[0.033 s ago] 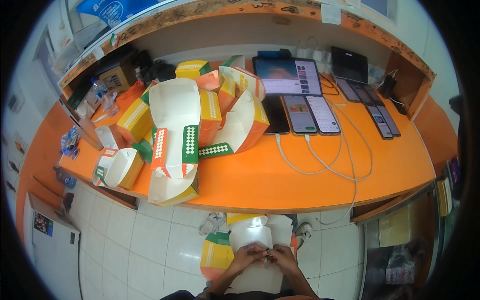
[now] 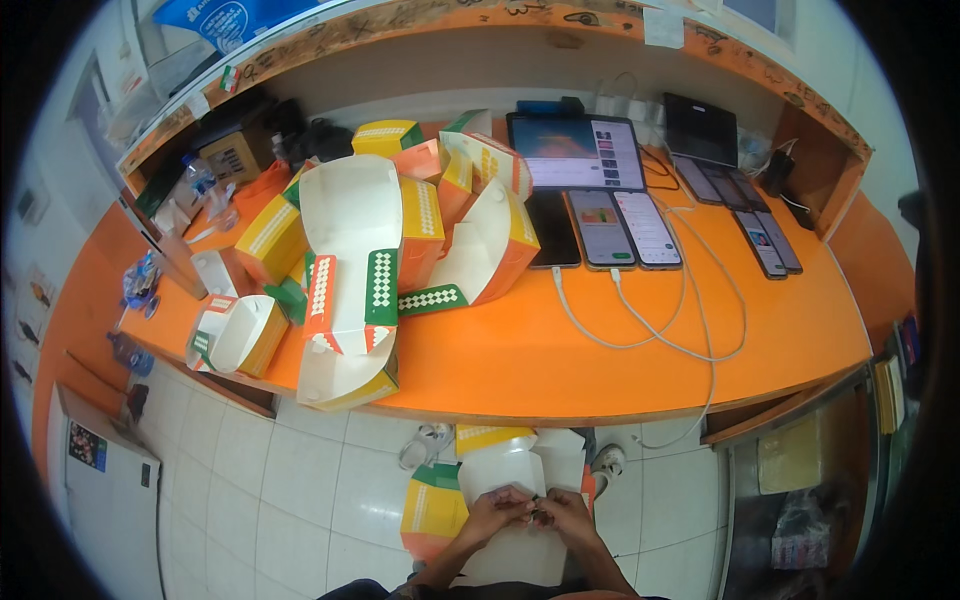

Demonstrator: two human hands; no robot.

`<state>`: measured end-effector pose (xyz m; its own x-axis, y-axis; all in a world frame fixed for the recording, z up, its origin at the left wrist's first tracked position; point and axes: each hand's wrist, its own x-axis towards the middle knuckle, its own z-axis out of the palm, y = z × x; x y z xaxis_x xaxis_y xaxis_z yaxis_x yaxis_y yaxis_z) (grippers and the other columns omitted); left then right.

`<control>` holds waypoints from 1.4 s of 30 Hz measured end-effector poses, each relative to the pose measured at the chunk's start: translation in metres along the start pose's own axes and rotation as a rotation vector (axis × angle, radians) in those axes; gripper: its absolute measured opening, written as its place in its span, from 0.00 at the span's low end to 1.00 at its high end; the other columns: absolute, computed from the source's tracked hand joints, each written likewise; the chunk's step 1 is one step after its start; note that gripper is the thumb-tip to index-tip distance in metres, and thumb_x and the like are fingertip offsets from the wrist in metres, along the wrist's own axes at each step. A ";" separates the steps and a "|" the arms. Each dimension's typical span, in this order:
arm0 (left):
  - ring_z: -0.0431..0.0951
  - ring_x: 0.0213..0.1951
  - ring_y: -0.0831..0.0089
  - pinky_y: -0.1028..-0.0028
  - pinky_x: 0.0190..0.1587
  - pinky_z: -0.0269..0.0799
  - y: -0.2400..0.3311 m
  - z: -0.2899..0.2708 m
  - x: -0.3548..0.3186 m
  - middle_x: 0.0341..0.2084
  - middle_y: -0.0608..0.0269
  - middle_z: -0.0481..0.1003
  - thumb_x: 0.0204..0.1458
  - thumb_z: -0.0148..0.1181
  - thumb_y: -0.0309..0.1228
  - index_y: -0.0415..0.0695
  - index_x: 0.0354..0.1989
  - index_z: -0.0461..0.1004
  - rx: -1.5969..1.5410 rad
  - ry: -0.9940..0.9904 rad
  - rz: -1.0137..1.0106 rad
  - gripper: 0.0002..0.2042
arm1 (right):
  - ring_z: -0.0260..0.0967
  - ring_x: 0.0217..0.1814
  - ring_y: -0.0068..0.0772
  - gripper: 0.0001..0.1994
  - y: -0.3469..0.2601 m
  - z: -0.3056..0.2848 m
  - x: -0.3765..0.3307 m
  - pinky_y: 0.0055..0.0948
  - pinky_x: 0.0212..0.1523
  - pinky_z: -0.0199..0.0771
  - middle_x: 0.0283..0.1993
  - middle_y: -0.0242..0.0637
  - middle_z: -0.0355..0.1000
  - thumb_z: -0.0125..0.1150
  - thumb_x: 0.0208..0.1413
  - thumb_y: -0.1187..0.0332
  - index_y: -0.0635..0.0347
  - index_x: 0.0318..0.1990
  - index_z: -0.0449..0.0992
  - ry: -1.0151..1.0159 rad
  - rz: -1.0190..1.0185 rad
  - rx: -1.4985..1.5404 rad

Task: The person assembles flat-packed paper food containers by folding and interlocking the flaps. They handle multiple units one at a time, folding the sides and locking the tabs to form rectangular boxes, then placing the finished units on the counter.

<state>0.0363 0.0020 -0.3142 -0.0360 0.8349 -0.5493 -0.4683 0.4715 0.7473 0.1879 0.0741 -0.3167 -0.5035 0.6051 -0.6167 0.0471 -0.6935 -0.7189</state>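
Low in front of me, over my lap, lies an unfolded cardboard food box (image 2: 520, 555) with its white inside facing up. My left hand (image 2: 497, 512) and my right hand (image 2: 566, 514) meet above its middle. The fingertips of both are pinched together on a small dark green bit of it, mostly covered by the fingers. White flaps (image 2: 500, 470) rise just beyond my hands. Beside my left forearm is another food box (image 2: 433, 510), yellow, orange and green.
A pile of food boxes (image 2: 350, 210) covers the left part of the orange counter (image 2: 560, 370); one overhangs its front edge. Several phones (image 2: 600, 230) and a tablet (image 2: 570, 150) lie at the right, with white cables (image 2: 655, 340) trailing over the edge. A small white fridge (image 2: 105, 480) stands left.
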 end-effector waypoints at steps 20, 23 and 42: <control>0.76 0.33 0.76 0.77 0.35 0.73 0.013 -0.019 -0.037 0.29 0.64 0.76 0.49 0.63 0.26 0.35 0.36 0.74 0.458 0.171 0.042 0.09 | 0.75 0.28 0.31 0.07 0.014 0.022 0.013 0.27 0.30 0.78 0.25 0.36 0.70 0.60 0.51 0.73 0.65 0.28 0.68 -0.197 0.039 -0.112; 0.76 0.35 0.78 0.77 0.41 0.71 0.008 -0.027 -0.038 0.31 0.64 0.76 0.48 0.63 0.25 0.35 0.36 0.75 0.446 0.188 0.111 0.08 | 0.75 0.28 0.33 0.07 0.013 0.026 0.018 0.29 0.30 0.79 0.26 0.38 0.71 0.59 0.52 0.74 0.65 0.28 0.66 -0.190 0.012 -0.136; 0.75 0.39 0.77 0.77 0.45 0.70 -0.012 -0.024 -0.028 0.33 0.63 0.75 0.48 0.63 0.23 0.37 0.35 0.73 0.188 0.173 0.131 0.08 | 0.73 0.27 0.29 0.08 0.012 0.013 0.022 0.25 0.30 0.75 0.26 0.36 0.70 0.58 0.53 0.71 0.63 0.27 0.67 -0.280 0.030 -0.156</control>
<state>0.0213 -0.0335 -0.3166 -0.2428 0.8390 -0.4869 -0.2782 0.4206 0.8635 0.1657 0.0745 -0.3346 -0.7170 0.4386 -0.5418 0.1865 -0.6283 -0.7553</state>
